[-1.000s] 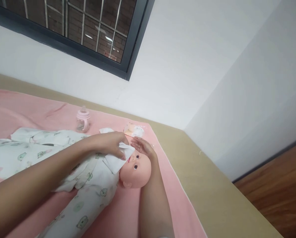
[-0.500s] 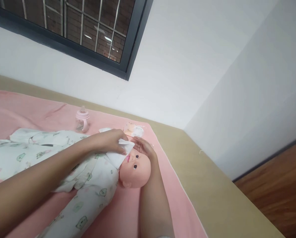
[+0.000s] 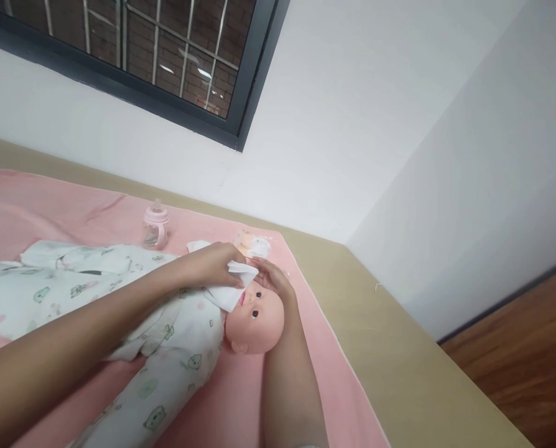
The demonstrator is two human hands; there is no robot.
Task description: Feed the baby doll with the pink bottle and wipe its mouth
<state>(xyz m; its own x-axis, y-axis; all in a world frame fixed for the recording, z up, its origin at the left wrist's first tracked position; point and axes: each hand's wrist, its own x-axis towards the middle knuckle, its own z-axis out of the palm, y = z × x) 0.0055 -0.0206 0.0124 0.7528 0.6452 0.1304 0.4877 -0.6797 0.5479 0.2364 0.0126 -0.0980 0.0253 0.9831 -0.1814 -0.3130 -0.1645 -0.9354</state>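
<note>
A baby doll [image 3: 254, 320] in white printed pyjamas [image 3: 166, 348] lies on a pink blanket [image 3: 240, 404], head to the right. My left hand [image 3: 213, 264] pinches a white wipe [image 3: 234, 286] and presses it against the doll's cheek, beside the mouth. My right hand [image 3: 271, 278] rests with fingers stretched along the top of the doll's head, steadying it. The right forearm runs down past the head to the bottom of the view.
A small pink baby bottle [image 3: 155, 227] stands on the blanket behind the doll. A pack of wipes [image 3: 252, 244] lies near the blanket's far corner. The tan mattress edge [image 3: 399, 367] drops to a wooden floor [image 3: 530, 367] at right. White walls and a dark window [image 3: 166, 56] stand behind.
My left hand has slid the wipe up off the doll's mouth and chin towards the cheek. The right hand has stayed on the head.
</note>
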